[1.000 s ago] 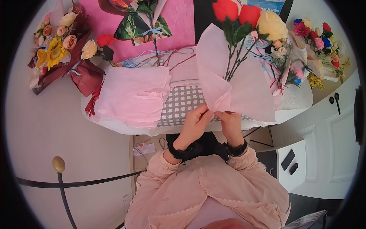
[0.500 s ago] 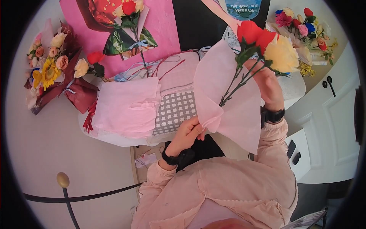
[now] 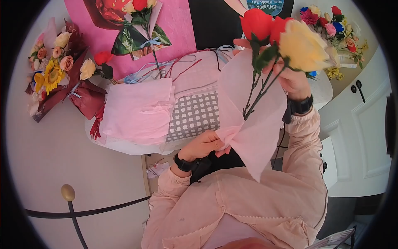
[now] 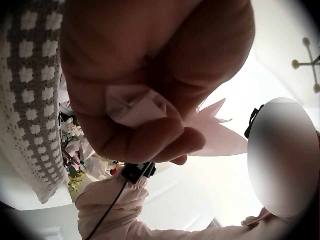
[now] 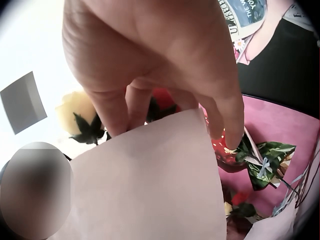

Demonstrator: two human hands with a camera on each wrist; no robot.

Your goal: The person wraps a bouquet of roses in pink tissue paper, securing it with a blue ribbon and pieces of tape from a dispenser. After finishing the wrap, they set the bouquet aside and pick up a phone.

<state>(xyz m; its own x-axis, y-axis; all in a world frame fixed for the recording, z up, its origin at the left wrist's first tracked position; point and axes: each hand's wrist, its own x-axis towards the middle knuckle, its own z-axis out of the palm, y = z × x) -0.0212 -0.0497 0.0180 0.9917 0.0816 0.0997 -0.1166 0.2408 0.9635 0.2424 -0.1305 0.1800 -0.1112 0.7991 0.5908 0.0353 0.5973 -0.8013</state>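
Note:
My left hand (image 3: 203,145) grips the gathered, twisted bottom of a sheet of pale pink wrapping paper (image 3: 265,133); in the left wrist view a crumpled bunch of the paper (image 4: 137,106) pokes out between its curled fingers. Red roses (image 3: 255,27) and a large cream rose (image 3: 304,45) lie against the sheet, their dark green stems (image 3: 259,95) running down into the fold. At the paper's upper part is my right hand (image 3: 294,81), partly behind the blooms. The right wrist view shows its fingers (image 5: 232,117) stretched and spread at the sheet's top edge, some tips hidden behind it.
A stack of pink paper (image 3: 137,110) lies on a grey-and-white patterned cloth (image 3: 195,116). Wrapped bouquets stand at left (image 3: 54,74) and right (image 3: 336,29). Ribbons (image 3: 182,66) are strewn at the back before a pink poster (image 3: 178,25).
My right hand has left the gathered base and gone up to the paper's upper part. The left hand keeps hold of the base, and the sheet with the roses has turned and lifted closer.

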